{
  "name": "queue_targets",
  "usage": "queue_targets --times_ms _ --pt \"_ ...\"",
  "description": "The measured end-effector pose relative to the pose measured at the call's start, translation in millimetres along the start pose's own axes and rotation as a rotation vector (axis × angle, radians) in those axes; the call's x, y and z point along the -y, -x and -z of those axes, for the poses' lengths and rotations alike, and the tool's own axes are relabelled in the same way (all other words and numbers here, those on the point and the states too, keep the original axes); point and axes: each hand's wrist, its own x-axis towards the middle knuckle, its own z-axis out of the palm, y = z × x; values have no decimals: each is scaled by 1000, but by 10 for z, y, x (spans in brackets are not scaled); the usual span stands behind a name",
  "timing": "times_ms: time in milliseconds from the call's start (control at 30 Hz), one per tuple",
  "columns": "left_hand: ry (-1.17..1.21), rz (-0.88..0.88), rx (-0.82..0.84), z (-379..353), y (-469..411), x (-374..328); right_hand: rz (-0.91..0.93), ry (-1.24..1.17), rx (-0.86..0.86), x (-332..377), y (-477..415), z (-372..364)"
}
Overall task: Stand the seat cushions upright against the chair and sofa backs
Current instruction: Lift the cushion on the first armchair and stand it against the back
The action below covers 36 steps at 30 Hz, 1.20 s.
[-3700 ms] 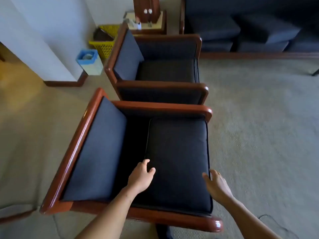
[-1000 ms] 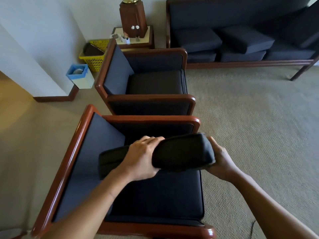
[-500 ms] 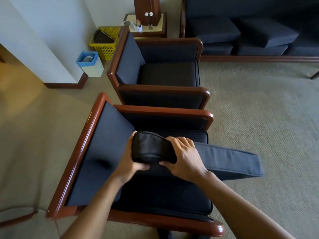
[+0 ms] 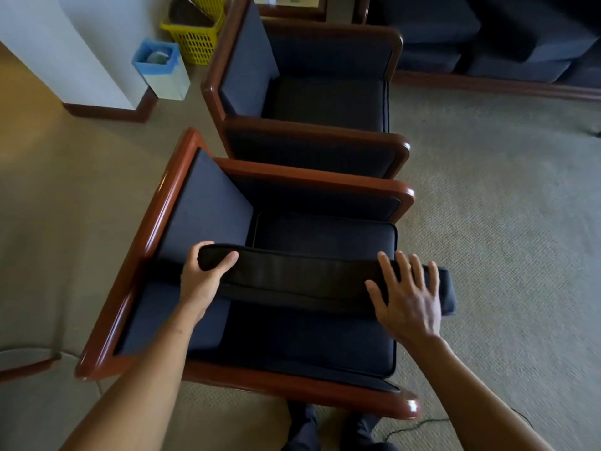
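Observation:
The near armchair has a red-brown wooden frame and dark blue padding; its back is on the left. A dark seat cushion stands on its long edge across the seat, one end near the back, the other jutting past the seat's front. My left hand grips the end by the back, thumb over the top. My right hand lies flat with spread fingers on the jutting end. The far armchair's seat cushion lies flat.
A dark sofa with loose cushions runs along the top right. A yellow basket and a blue-rimmed bin stand by the white wall, top left. Carpet spreads to the right. My legs and a thin cable are below the chair.
My right hand has slid from the end by the chair back to the cushion's outer end. The cushion has drawn further in over the seat.

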Motion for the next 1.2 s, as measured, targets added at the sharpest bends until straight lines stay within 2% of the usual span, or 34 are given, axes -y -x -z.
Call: queue_targets --times_ms 100,167,267,367,467,667,900,1033,1200 --pt "208 33 -4 42 -50 139 -136 -27 -12 -197 56 29" --pt "305 71 -3 75 -43 225 -193 -136 -30 -324 104 48" --pt "366 85 -62 49 22 258 -323 -510 -126 -490 155 41" --pt "430 95 -145 -47 130 217 -600 -1035 -213 -633 71 50" --pt "502 103 -265 -177 283 162 -680 -1236 -163 -790 -83 47" --pt "601 77 -557 -564 781 20 -643 -1344 -59 -1194 -574 152" --pt "711 105 -721 -973 1577 -165 -441 -1370 101 -1701 -1048 459" --pt "803 143 -828 -1048 1889 -193 -289 -1377 150 -1702 -1416 717" --pt "890 227 -959 -1103 2116 -299 -163 -1375 163 -1376 -1836 936"
